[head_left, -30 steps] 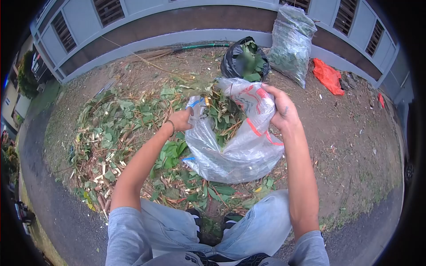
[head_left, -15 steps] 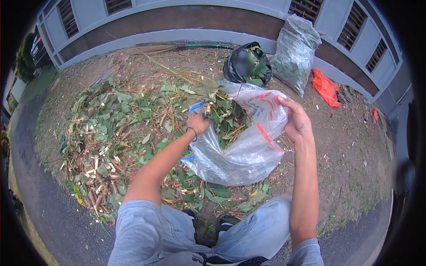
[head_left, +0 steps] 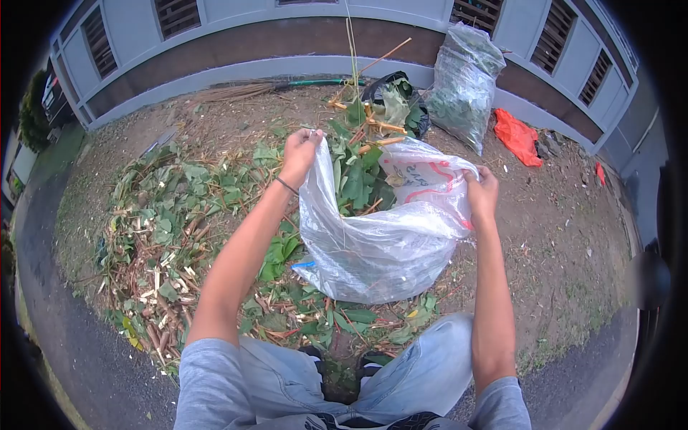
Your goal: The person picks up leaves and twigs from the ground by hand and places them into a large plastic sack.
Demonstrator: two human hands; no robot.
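A translucent white woven plastic sack (head_left: 373,258) with red and blue markings lies in front of my knees, its mouth spread wide. My left hand (head_left: 302,152) is closed on the left edge of that mouth and holds it raised. At the right edge, my right hand (head_left: 481,193) pinches the rim. Between the hands, green leaves (head_left: 357,183) and cut stalks (head_left: 376,127) sit in the sack's mouth, with stalk ends and thin stems poking up past the far rim. The sack's lower inside is hidden by its front wall.
Leaves and chopped stems (head_left: 172,236) cover the ground at left. Beyond the sack stand a black plastic bag (head_left: 419,118) with leaves and a filled clear sack (head_left: 466,86). An orange plastic bag (head_left: 517,138) lies to the right. A stick broom (head_left: 244,91) rests by the wall.
My left hand has moved up and outward, lifting the sack's left edge. The leaves and stalks in the mouth now stand higher, with stems upright. My right hand still grips the rim, slightly lower.
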